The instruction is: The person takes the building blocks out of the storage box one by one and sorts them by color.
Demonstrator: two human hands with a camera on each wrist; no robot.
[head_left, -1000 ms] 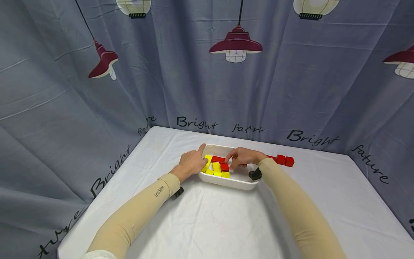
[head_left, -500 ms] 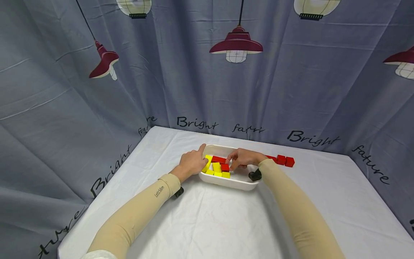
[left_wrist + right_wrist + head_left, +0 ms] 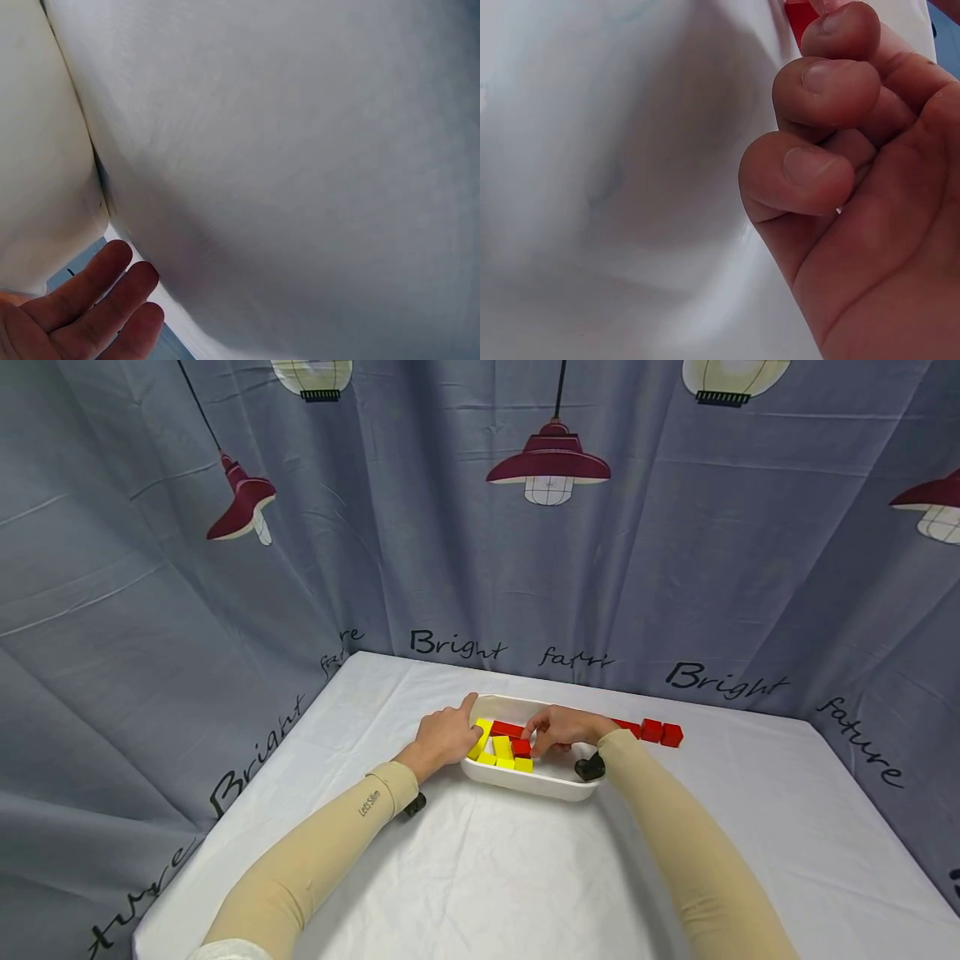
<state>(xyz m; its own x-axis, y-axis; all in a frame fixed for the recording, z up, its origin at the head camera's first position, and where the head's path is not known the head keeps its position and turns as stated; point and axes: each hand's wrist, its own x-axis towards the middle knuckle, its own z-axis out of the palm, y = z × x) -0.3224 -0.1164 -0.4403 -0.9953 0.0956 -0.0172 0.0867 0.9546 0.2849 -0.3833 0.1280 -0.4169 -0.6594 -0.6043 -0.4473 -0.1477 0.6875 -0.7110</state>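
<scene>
A white tray (image 3: 531, 783) holds several red and yellow blocks at its left end. My left hand (image 3: 446, 735) lies over the left rim, thumb touching the long yellow block (image 3: 484, 724), index finger stretched along the rim. In the left wrist view, this hand's other fingers (image 3: 124, 307) extend loosely below the pale tray wall. My right hand (image 3: 562, 725) reaches into the tray. Its index finger and thumb are at the right ends of a long red block (image 3: 507, 729) and a short red block (image 3: 521, 748); a pinch is not visible. Its other fingers (image 3: 810, 176) curl inward.
Several red blocks (image 3: 651, 730) lie on the white tablecloth (image 3: 517, 877) right of the tray, partly behind the right wrist. Black wrist devices (image 3: 590, 767) hang under both wrists. A grey-blue curtain (image 3: 420, 527) printed with lamps surrounds the table's back and sides.
The right hand shifts very slightly within the tray, its fingertips staying by the red blocks. The left hand and the tray stay where they were.
</scene>
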